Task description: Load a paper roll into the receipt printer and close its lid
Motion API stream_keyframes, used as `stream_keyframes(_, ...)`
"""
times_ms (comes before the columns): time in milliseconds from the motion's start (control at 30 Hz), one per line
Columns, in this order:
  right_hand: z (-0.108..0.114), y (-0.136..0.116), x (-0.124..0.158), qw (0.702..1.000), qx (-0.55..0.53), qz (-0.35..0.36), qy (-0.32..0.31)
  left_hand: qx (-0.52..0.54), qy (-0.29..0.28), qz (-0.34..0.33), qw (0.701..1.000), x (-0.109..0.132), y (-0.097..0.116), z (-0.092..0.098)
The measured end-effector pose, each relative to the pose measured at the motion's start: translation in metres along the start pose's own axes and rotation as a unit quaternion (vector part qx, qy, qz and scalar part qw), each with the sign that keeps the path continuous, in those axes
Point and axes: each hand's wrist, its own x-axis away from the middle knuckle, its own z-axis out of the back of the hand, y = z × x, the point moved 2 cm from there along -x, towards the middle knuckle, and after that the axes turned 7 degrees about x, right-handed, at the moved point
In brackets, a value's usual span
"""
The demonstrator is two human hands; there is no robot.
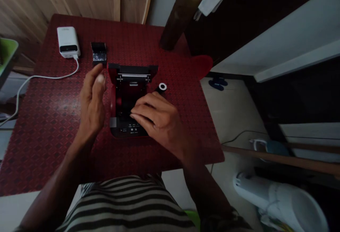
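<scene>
A small black and red printer [129, 97] sits in the middle of the red table [53, 118] with its lid tipped open toward the back. My right hand [156, 117] lies across the printer's front right, fingers bent down into the open bay; what the fingertips touch is hidden. My left hand [92, 101] hovers just left of the printer, fingers loosely curled and apart, holding nothing. A black roller with a white end [161, 87] lies on the table at the printer's right rear corner. A small black part [99, 53] lies behind the left hand.
A white power bank [68, 41] with a white cable [39, 77] sits at the table's back left. A dark post [177, 16] stands at the back edge. A white fan [281, 196] and a wooden stick [278, 158] are on the floor to the right.
</scene>
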Motion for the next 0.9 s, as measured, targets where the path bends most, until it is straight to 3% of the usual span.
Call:
stream_keyframes(100, 0.001, -0.017, 0.012, 0.997, 0.070, 0.025, 0.038, 0.019, 0.003, 0.044, 0.999, -0.031, -0.002, -0.015)
stream_keyframes(200, -0.001, -0.026, 0.023, 0.992, 0.115, 0.029, 0.049, 0.041, 0.022, 0.069, 0.996, -0.040, 0.001, -0.020)
stream_keyframes(333, -0.003, -0.026, 0.034, 0.988, 0.134, 0.022, 0.073, 0.073, 0.011, 0.097, 0.993, -0.023, 0.006, -0.004)
stream_keyframes(533, -0.005, -0.026, 0.040, 0.987, 0.139, 0.016, 0.075, 0.099, -0.088, 0.173, 0.976, 0.025, -0.003, 0.026)
stream_keyframes(733, -0.008, -0.023, 0.034, 0.990, 0.112, 0.003, 0.090, 0.096, -0.094, 0.206, 0.969, 0.043, -0.011, 0.028)
stream_keyframes(900, -0.007, -0.021, 0.031, 0.996, 0.070, -0.023, 0.046, 0.089, -0.104, 0.191, 0.972, 0.045, -0.011, 0.027)
